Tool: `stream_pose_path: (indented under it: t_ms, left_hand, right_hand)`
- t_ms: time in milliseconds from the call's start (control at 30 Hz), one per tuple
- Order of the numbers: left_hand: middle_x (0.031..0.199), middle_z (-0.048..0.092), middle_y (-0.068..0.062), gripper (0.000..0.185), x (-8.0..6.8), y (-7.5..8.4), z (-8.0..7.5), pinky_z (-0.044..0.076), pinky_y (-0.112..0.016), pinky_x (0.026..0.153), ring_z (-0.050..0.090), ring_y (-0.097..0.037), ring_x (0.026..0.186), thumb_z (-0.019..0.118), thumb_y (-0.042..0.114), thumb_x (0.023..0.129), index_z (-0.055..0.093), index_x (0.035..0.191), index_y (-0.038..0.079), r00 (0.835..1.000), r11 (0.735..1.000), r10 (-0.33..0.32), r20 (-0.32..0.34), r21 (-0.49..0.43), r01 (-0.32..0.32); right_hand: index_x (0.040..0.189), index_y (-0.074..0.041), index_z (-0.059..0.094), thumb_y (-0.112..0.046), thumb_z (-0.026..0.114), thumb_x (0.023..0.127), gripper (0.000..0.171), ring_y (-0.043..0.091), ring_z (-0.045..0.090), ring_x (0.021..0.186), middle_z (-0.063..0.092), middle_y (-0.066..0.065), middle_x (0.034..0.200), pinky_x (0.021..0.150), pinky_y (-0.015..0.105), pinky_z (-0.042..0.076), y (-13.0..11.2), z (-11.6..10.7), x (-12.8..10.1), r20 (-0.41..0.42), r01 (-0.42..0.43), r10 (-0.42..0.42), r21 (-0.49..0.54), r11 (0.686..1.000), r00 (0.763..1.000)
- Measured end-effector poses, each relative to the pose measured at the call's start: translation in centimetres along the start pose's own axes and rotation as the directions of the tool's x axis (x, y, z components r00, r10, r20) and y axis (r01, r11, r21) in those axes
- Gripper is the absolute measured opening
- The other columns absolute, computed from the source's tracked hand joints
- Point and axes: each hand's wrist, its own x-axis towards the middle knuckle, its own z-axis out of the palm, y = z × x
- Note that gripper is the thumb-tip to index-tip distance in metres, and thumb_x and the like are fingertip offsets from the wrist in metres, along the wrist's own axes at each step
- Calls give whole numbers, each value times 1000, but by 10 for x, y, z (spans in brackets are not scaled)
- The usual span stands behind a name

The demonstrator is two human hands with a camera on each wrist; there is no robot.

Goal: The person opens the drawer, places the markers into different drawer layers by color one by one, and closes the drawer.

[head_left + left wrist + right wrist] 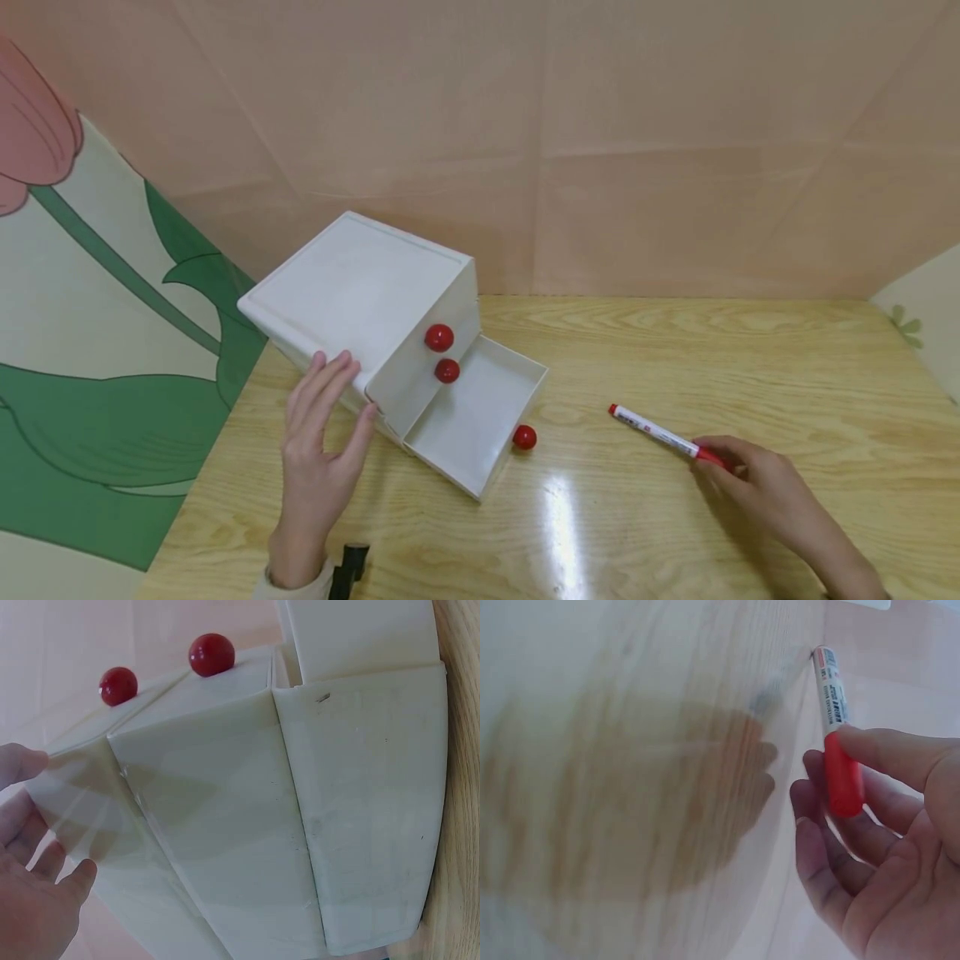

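- while the white drawer unit (360,300) is sitting at the back left of the wooden table (750,358), the left hand (318,442) is resting flat against its near side, fingers straight and spread; it is gripping nothing, and the flat contact looks like bracing to keep the light box from sliding.
- the bottom drawer (472,417) is standing pulled out toward the person, its tray showing bare, with its red knob (524,437) facing the table's middle; the two drawers above are sitting shut, each showing a red knob (438,337).
- the right hand (757,492) is pinching the red cap end of a marker (660,435) between thumb and fingertips (870,742), well apart from the drawer unit.
- the marker's white barrel is lying low along the tabletop and pointing toward the open drawer; whether it is touching the wood, i cannot tell.
- holding it by the cap end is leaving the barrel free to lead.
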Motion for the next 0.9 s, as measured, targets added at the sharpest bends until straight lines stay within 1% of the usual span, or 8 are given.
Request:
stream_pose_path:
  t_ms: [167, 367, 433, 600, 667, 767, 833, 900]
  left_hand:
    - [136, 60, -21, 41, 0, 0, 0, 30, -36, 125, 42, -34, 141, 63, 23, 96, 63, 128, -2, 1000, 1000, 3, -1, -3, -3]
    - [136, 60, -21, 42, 0, 0, 0, 29, -36, 125, 42, -34, 141, 61, 26, 98, 63, 128, -2, 1000, 1000, 3, 0, 0, -3]
    - [136, 60, -21, 41, 0, 1, 0, 29, -36, 125, 42, -34, 141, 62, 25, 97, 63, 128, -2, 1000, 1000, 1, 1, -1, -1]
    - [136, 61, -20, 39, 0, 1, 0, 29, -35, 125, 42, -34, 141, 65, 18, 94, 63, 128, -1, 1000, 1000, -7, 2, -3, 7]
    - [136, 61, -20, 39, 0, 1, 0, 29, -35, 125, 42, -33, 141, 66, 15, 92, 63, 128, -1, 1000, 1000, -10, 2, -2, 10]
    - [136, 61, -20, 40, 0, 1, 0, 29, -36, 125, 42, -33, 142, 67, 11, 91, 63, 128, -1, 1000, 1000, -9, 3, -4, 9]
    - [136, 61, -20, 40, 0, 1, 0, 29, -35, 125, 42, -32, 142, 67, 10, 90, 63, 128, -1, 1000, 1000, -12, 5, -3, 12]
    - [136, 61, -20, 40, 0, 1, 0, 29, -35, 125, 42, -32, 142, 68, 10, 90, 63, 128, -1, 1000, 1000, -12, 7, -3, 12]
  right_hand:
    - [102, -5, 74, -2, 78, 81, 22, -10, 55, 65, 72, 1, 78, 50, 11, 47, 0, 0, 1, -58, 54, -52, 30, 998, 997]
    - [107, -5, 74, -4, 78, 83, 25, -9, 59, 67, 75, 6, 82, 51, 11, 48, -4, -2, 2, -53, 24, -20, 74, 997, 998]
    - [107, -6, 74, -5, 78, 83, 25, -9, 60, 69, 75, 3, 83, 51, 10, 47, -6, -3, 3, -64, 26, -21, 80, 996, 998]
    - [104, -9, 75, -2, 79, 79, 26, -10, 59, 72, 74, -9, 81, 54, 8, 44, -9, -3, 4, -130, 94, -85, 64, 994, 988]
    - [103, -10, 75, -1, 79, 79, 26, -10, 59, 73, 73, -11, 81, 55, 7, 43, -10, -2, 5, -148, 117, -106, 65, 991, 983]
    - [104, -11, 75, -2, 79, 80, 25, -11, 59, 74, 73, -8, 80, 56, 7, 43, -14, -1, 6, -160, 141, -127, 79, 987, 979]
    - [104, -11, 75, -4, 78, 82, 23, -10, 57, 72, 73, -4, 80, 54, 8, 42, -18, -1, 7, -157, 142, -127, 87, 986, 979]
    - [104, -12, 74, -6, 77, 83, 22, -10, 56, 71, 72, -1, 80, 55, 8, 43, -21, -1, 8, -151, 144, -130, 87, 986, 980]
